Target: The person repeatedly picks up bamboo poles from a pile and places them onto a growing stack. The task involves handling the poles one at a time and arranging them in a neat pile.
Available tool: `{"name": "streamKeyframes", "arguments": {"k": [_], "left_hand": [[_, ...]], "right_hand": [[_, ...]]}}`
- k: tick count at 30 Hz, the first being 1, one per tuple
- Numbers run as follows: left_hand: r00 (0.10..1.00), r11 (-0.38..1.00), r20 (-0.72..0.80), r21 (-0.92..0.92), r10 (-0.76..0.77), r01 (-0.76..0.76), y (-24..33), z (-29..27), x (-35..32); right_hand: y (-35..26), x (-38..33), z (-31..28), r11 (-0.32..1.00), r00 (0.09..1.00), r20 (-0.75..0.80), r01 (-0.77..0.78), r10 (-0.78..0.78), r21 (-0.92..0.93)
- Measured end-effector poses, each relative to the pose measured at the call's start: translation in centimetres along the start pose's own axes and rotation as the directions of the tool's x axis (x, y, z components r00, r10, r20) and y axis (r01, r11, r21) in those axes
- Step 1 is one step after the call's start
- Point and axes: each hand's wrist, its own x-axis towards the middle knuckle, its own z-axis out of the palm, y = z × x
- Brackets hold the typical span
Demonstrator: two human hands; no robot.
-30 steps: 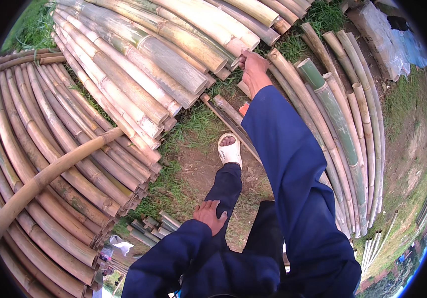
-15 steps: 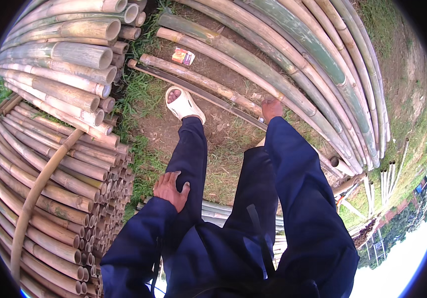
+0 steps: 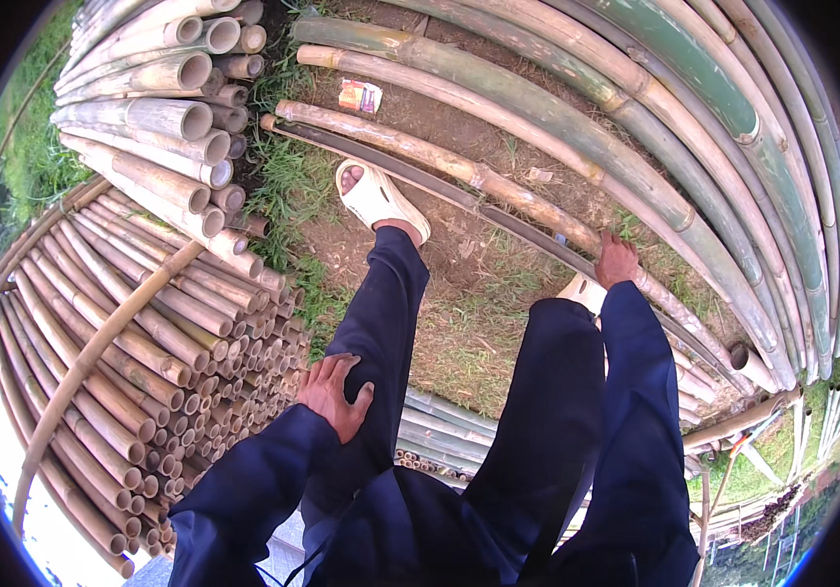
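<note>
Though probably stiff and light, take near mid-length the slim bamboo pole (image 3: 484, 179) slanting from upper left to right of frame — cannot tell if clasped by the right hand (image 3: 618, 260) — with left hand (image 3: 335, 393) spread on a trouser leg (image 3: 389, 313).

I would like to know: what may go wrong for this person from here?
The right hand is low, at a thin bamboo pole; if the pole rolls, skin might get pinched or scratched.

The left sandal leaves the toes bare close to a long dark strip, so a knock could hurt them.
</note>
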Motion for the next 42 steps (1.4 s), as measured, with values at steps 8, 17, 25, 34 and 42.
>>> {"name": "streamKeyframes", "arguments": {"k": [8, 17, 25, 34, 42], "left_hand": [[0.999, 0.996, 0.024, -0.077, -0.048, 0.05, -0.9, -0.6, -0.1], [0.998, 0.983, 0.059, -0.183, -0.018, 0.029, -4.3, -1.7, 0.4], [1.0, 0.967, -0.015, -0.255, -0.015, 0.011, -7.2, -1.8, 0.5], [0.998, 0.984, -0.018, -0.172, 0.054, -0.057, -5.6, -1.0, 1.0], [0.996, 0.992, 0.001, -0.087, 0.094, -0.094, -2.4, 1.4, 0.4]], "right_hand": [[1.5, -8.7, -6.1, 0.973, 0.932, 0.289, 0.191, -0.22, 0.127], [-14.5, -4.5, -20.1, 0.885, 0.902, -0.214, 0.418, -0.376, 0.205], [-49.5, 8.9, -33.1, 0.671, 0.763, -0.548, 0.607, -0.343, 0.425], [-38.9, -4.1, -21.2, 0.414, 0.862, -0.482, 0.501, -0.157, 0.76], [3.7, -9.4, 0.2, 0.449, 0.575, -0.11, -0.49, 0.811, 0.747]]}}
